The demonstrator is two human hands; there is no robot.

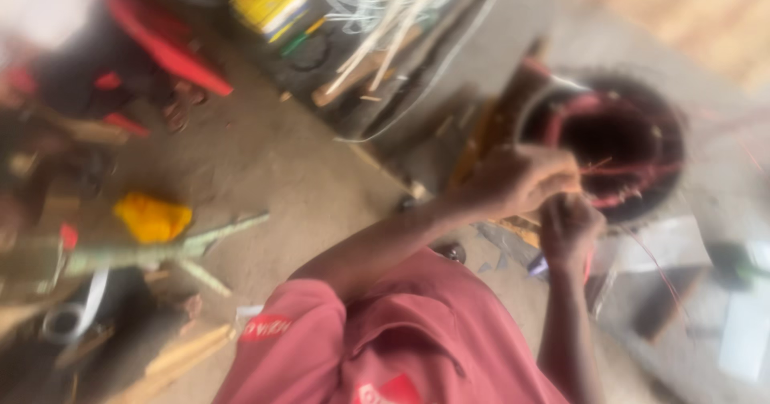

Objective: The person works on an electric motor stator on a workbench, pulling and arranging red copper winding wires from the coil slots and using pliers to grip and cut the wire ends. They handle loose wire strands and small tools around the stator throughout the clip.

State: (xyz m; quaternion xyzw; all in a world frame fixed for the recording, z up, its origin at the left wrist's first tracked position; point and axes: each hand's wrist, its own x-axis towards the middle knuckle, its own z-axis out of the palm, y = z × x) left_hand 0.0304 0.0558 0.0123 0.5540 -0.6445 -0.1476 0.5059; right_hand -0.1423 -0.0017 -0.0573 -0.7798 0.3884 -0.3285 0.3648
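Observation:
A round motor stator (618, 143) with a dark bore and red wire windings lies at the right. My left hand (521, 179) reaches to its near rim with the fingers pinched on thin red wire strands (597, 166). Just below, touching the left hand, my right hand (569, 229) is curled at the rim; blur hides what it holds. A loose red strand (658, 272) trails away from the stator. My pink shirt (385, 340) fills the bottom of the view.
Concrete floor (305, 171) all around. A yellow cloth (152, 218) and pale sticks (160, 252) lie at left. A yellow box (269, 2) and a bundle of white strips (385, 11) sit at the top. Another person in red (136, 43) is at top left.

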